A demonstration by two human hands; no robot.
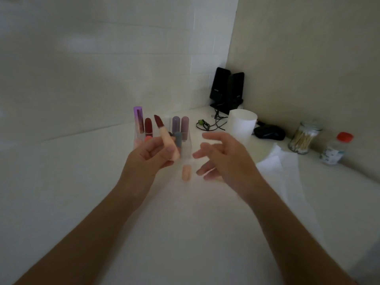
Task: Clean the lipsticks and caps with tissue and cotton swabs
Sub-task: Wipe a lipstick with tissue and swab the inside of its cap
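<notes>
Left hand (pixel 153 154) grips uncapped lipstick (pixel 167 138), bullet toward 11 o'clock; right hand (pixel 221 156) relaxed, empty; peach cap (pixel 186 173) between.

We record the left forearm (pixel 96 223) and right forearm (pixel 287 221) bare to the frame edge. Left hand (pixel 150 155) and right hand (pixel 222 159) bare; left thumbnail (pixel 170 149) short, plain, though blurred.

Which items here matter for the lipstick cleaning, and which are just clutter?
Job:
- open lipstick, held in left hand
- peach cap on the table
- standing lipsticks behind
- tissue
- cotton swab jar

Lying about:
- speakers
- mouse
- cables
- white cup
- red-capped bottle, use unclear
</notes>
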